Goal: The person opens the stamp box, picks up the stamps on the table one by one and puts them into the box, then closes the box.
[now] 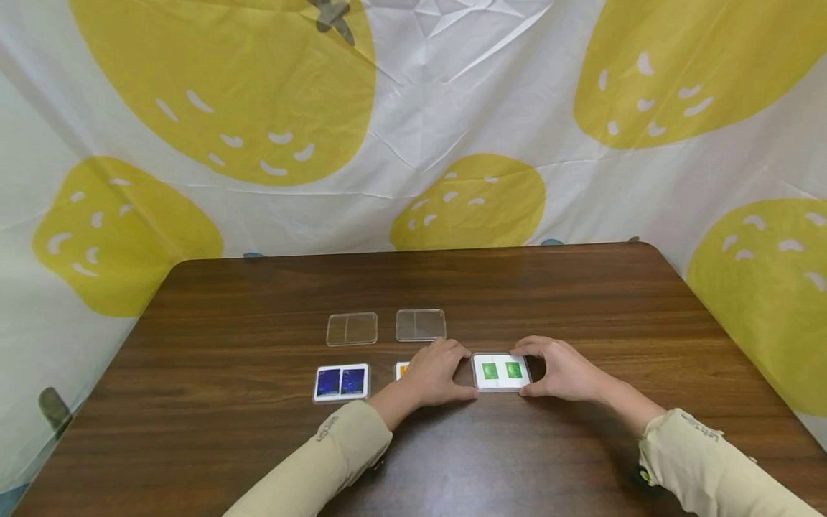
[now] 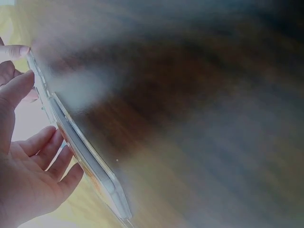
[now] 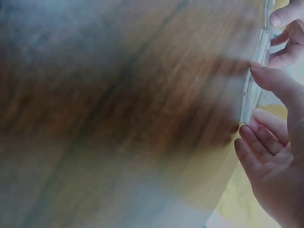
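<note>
Both hands are at a flat clear plastic case (image 1: 502,380) that shows two green pictures on white. My right hand (image 1: 563,370) holds its right end, thumb at the near edge and fingertips at the far edge. At the left end my left hand (image 1: 434,373) pinches the corners the same way. Mostly hidden under that left hand is another case (image 1: 401,370), with a bit of orange showing. Farther left lies a case with two dark blue pictures (image 1: 341,383). In the left wrist view a case (image 2: 90,156) appears edge-on beside the left fingers.
Two transparent lids (image 1: 352,329) (image 1: 421,325) lie in a row behind the cases. All of this is on a dark wood-grain table (image 1: 194,431). A white cloth (image 1: 465,93) with large yellow fruit prints hangs behind the table's far edge and at its sides.
</note>
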Available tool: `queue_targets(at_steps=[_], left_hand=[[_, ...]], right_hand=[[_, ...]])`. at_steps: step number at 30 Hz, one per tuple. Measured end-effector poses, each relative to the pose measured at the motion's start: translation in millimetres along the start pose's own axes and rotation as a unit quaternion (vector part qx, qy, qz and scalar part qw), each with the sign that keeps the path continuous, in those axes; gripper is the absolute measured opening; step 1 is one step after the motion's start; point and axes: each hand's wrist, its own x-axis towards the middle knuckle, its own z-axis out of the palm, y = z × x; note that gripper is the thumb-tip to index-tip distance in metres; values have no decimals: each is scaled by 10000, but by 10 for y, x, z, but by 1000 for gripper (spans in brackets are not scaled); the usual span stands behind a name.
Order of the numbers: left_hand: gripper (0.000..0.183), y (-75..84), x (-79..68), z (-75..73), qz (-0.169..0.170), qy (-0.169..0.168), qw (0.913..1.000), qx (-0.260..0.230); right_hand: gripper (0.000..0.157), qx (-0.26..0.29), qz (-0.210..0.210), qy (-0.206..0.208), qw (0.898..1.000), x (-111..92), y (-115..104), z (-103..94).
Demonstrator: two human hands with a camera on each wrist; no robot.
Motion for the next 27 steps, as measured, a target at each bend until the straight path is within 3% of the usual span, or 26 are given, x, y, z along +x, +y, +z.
queue_targets(at_steps=[14, 21, 27], left_hand=[[57, -100, -85, -53, -41, 46, 9997, -215], [56, -277, -285, -146, 84, 285, 9990, -345], [59, -458, -503, -231, 100, 454, 9968, -658]], right_hand=[[53, -184, -149, 149, 9996, -5, 7, 3], [64, 30, -205, 262, 9994, 0, 42, 19], [63, 499, -50, 260, 9984, 40, 50, -39]])
